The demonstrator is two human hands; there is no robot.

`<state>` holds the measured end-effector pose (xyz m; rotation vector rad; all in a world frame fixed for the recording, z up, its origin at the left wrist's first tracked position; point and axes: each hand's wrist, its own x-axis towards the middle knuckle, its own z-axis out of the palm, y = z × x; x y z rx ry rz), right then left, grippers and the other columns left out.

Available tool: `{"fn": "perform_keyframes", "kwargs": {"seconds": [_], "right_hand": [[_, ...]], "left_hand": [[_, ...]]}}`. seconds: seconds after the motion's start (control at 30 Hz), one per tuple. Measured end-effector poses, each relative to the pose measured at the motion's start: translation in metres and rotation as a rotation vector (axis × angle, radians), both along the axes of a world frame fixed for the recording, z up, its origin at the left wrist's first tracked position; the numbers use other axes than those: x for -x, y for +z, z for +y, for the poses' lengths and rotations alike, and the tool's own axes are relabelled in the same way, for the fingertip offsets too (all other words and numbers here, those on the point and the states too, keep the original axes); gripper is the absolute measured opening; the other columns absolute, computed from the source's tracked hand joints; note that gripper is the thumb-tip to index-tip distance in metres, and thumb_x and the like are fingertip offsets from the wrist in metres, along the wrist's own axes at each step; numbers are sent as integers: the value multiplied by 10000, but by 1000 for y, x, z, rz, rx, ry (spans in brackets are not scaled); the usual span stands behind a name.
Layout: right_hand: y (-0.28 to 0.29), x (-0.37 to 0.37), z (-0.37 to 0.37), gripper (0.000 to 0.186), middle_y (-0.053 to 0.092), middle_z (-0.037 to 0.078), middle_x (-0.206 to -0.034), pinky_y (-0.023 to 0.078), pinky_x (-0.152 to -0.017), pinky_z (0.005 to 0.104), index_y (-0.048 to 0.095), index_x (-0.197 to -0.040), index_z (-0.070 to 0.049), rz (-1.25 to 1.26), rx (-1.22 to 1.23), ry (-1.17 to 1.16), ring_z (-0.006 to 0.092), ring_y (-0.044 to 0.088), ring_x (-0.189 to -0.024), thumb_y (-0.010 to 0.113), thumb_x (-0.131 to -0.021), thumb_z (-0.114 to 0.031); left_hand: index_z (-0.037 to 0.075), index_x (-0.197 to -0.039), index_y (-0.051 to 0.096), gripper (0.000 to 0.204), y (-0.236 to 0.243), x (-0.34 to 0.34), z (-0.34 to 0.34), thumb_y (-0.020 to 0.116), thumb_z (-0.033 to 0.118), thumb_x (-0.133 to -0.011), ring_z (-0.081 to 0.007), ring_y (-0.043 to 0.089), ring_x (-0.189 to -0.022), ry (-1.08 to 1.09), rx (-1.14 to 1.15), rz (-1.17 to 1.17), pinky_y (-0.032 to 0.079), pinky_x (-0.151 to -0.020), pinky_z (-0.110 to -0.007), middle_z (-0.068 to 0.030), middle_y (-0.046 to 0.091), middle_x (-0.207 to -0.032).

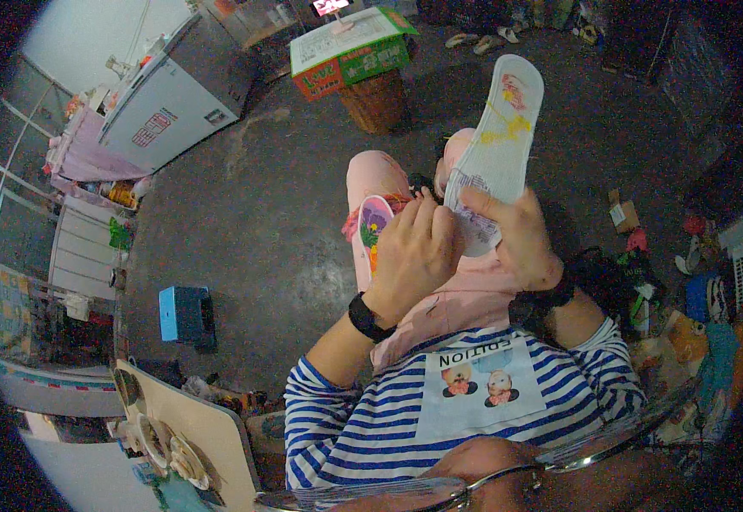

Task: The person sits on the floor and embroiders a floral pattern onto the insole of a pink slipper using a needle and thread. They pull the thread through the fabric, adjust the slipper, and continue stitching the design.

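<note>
My right hand (516,247) grips the lower part of a white insole (508,111), thumb on top; the insole stands out upward over my right leg and carries yellow and red patches and faint line drawings. My left hand (418,239) is closed beside its lower left edge, fingers curled; what they pinch is too small or hidden to name. A second insole (373,222), with purple, green and orange stitching, lies on my left thigh with reddish threads, partly hidden by my left hand. A dark item (420,183) shows between my pink-clad legs.
Ahead stands a carton (350,64) on a round brown base, with a small lit screen on it. A white freezer (154,111) is at back left, a blue stool (184,311) and a beige tabletop (218,435) at left. Piled clutter (670,337) lies at right.
</note>
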<state>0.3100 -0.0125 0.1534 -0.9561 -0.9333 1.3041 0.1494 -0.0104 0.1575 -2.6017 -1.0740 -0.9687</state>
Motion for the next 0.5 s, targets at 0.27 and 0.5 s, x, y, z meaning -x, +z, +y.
{"fn": "perform_keyframes", "kwargs": {"seconds": [0.27,0.5], "right_hand": [[-7,-5,3,319,688,74,-1001,537,-774,339,626,-1110,-21,235,139,-18,197,667,-865,715,-817,-109],[-23,-27,16,275,707,73,-963,546,-751,324,661,-1074,-20,195,93,-33,195,684,-831,709,-828,-135]], "left_hand": [[41,-785,483,213,-15,0,-3,663,49,-672,-294,545,-710,-90,127,-81,459,-606,-379,-127,506,-759],[72,-754,512,161,-29,5,3,663,61,-700,-272,541,-632,-28,81,-180,434,-537,-364,-77,510,-698]]}}
